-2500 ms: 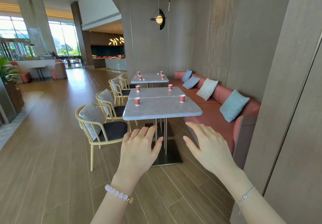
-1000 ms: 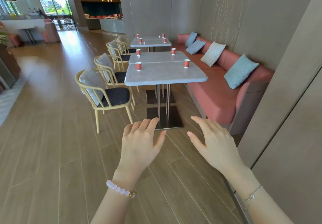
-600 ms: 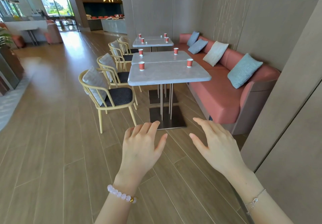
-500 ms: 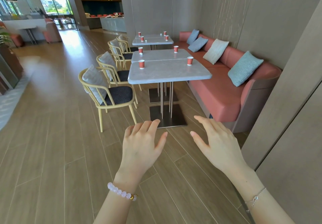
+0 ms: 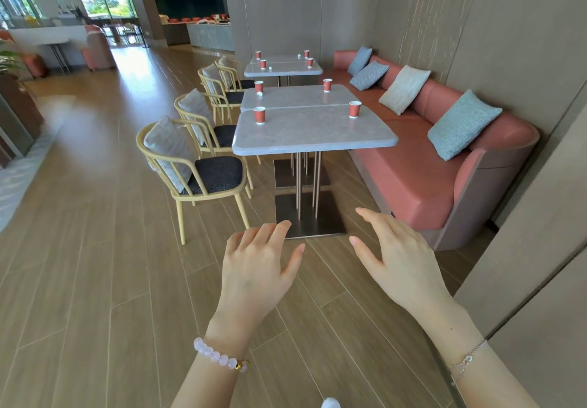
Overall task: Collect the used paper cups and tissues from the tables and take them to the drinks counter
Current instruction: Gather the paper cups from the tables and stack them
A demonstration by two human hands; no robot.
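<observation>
A row of grey tables runs ahead of me; the nearest table (image 5: 313, 139) carries two red paper cups, one on its left (image 5: 259, 115) and one on its right (image 5: 354, 109). The table behind holds a cup (image 5: 259, 86) with a small white tissue (image 5: 259, 93) beside it, and another cup (image 5: 327, 85). The far table (image 5: 282, 69) bears several cups and small white tissues. My left hand (image 5: 259, 267) and my right hand (image 5: 397, 260) hover palms down over the floor, fingers spread, holding nothing, well short of the nearest table.
Yellow wooden chairs (image 5: 197, 166) with cushions line the tables' left side. A salmon bench sofa (image 5: 422, 169) with pillows runs along the right. A wall panel (image 5: 540, 248) stands close on my right. A counter (image 5: 209, 34) is far down the wooden floor.
The tables and cups have come closer in the view and sit lower as I walk forward. Both hands keep the same spread, empty pose.
</observation>
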